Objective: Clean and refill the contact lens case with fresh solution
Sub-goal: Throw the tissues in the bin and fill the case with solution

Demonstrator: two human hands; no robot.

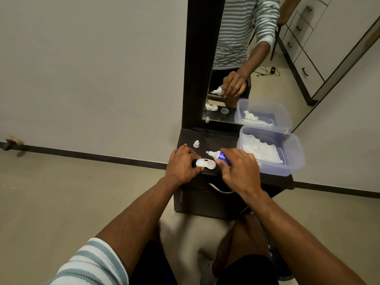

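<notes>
A white contact lens case (pixel 205 163) lies on the dark dresser top (pixel 218 140), near its front edge. My left hand (pixel 183 163) holds the case's left end between thumb and fingers. My right hand (pixel 238 167) grips a small blue solution bottle (pixel 221 155), tilted with its white nozzle pointing left just above the case. The bottle's white cap (pixel 196 144) stands by itself further back on the top.
A clear plastic box (pixel 287 161) with white tissue inside sits at the right of the dresser top. A tall mirror (pixel 230 58) in a dark frame rises behind. A metal drawer handle (pixel 220 189) sits below the front edge.
</notes>
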